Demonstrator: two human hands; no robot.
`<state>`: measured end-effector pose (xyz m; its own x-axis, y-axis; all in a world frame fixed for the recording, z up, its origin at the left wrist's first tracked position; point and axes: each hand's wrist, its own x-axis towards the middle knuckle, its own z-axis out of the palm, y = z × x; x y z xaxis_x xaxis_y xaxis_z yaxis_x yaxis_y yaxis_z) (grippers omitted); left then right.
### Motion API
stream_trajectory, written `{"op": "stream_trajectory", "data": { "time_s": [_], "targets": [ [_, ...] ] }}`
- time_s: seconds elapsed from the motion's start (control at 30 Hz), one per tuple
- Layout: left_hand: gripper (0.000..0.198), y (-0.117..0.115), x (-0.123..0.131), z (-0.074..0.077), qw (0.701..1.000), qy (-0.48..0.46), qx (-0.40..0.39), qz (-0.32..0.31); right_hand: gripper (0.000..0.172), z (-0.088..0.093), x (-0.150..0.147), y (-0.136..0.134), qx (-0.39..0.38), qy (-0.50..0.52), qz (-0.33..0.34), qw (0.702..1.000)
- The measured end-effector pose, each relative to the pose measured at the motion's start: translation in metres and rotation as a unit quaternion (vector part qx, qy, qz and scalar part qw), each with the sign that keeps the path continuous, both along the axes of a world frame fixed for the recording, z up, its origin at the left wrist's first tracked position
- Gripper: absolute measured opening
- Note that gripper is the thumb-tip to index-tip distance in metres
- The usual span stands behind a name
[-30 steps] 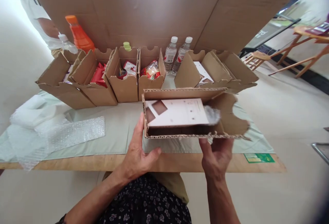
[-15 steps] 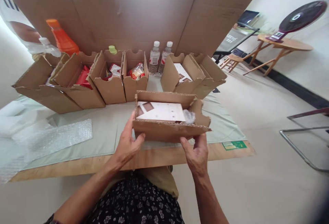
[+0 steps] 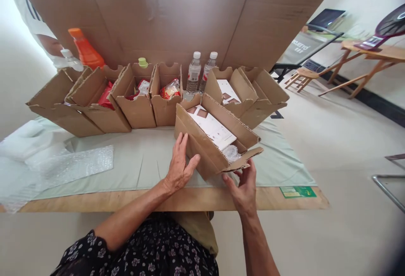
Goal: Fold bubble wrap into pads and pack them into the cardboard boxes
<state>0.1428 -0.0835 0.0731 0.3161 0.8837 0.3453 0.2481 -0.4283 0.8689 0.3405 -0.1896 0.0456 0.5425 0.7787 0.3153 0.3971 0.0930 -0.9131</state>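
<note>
An open cardboard box (image 3: 202,149) stands turned at an angle on the cloth in front of me. Inside lie a white printed box (image 3: 212,128) with brown squares and a clump of bubble wrap (image 3: 231,153). My left hand (image 3: 182,168) rests with fingers stretched against the cardboard box's left side, thumb apart. At the near right corner, my right hand (image 3: 243,189) grips the end flap; its fingertips are partly hidden behind the cardboard. Just behind the held box, another cardboard box (image 3: 236,105) contains a similar white printed box (image 3: 227,91).
Several open cardboard boxes (image 3: 137,111) stand in a row, some with red packets. Two water bottles (image 3: 193,75) and an orange bottle (image 3: 87,50) are behind them, before a tall cardboard panel (image 3: 171,18). Bubble wrap (image 3: 79,164) lies left. A person's arm (image 3: 47,41) shows far left.
The held cardboard box has swung from sideways to angled, its far end now near the back row. My left hand has moved right along its side and its grip has loosened.
</note>
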Motion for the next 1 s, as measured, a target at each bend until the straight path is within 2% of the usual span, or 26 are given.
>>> {"op": "stream_trajectory", "data": {
  "time_s": [0.1,0.2,0.3,0.47,0.67,0.73,0.9,1.0],
  "targets": [
    [0.072,-0.002,0.011,-0.003,1.0,-0.005,-0.002,-0.021,0.076,-0.001,0.013,0.018,-0.033,0.035,0.059,0.997],
    [0.07,0.006,0.02,-0.004,0.999,-0.021,-0.006,-0.038,0.059,0.001,0.006,0.028,-0.047,0.043,0.058,0.996],
    [0.068,0.019,0.024,-0.003,0.998,-0.056,-0.015,-0.029,0.053,0.007,-0.006,0.035,-0.058,0.045,0.048,0.996],
    [0.067,0.038,0.017,-0.002,0.995,-0.084,-0.043,-0.044,0.052,0.02,-0.012,0.049,-0.104,-0.001,0.003,0.995],
    [0.07,0.023,0.008,-0.009,0.992,-0.091,-0.022,-0.081,0.044,0.021,-0.01,0.045,-0.099,-0.095,-0.021,0.99],
    [0.071,0.026,0.009,-0.01,0.991,-0.1,-0.012,-0.086,0.043,0.02,-0.014,0.046,-0.091,-0.106,-0.029,0.99],
    [0.077,0.066,0.011,-0.006,0.988,-0.112,-0.028,-0.098,0.049,0.024,-0.018,0.08,-0.097,-0.098,-0.021,0.99],
    [0.079,0.086,0.008,-0.002,0.992,-0.067,-0.073,-0.074,0.052,0.03,-0.01,0.112,-0.158,-0.158,-0.038,0.974]
  ]
}}
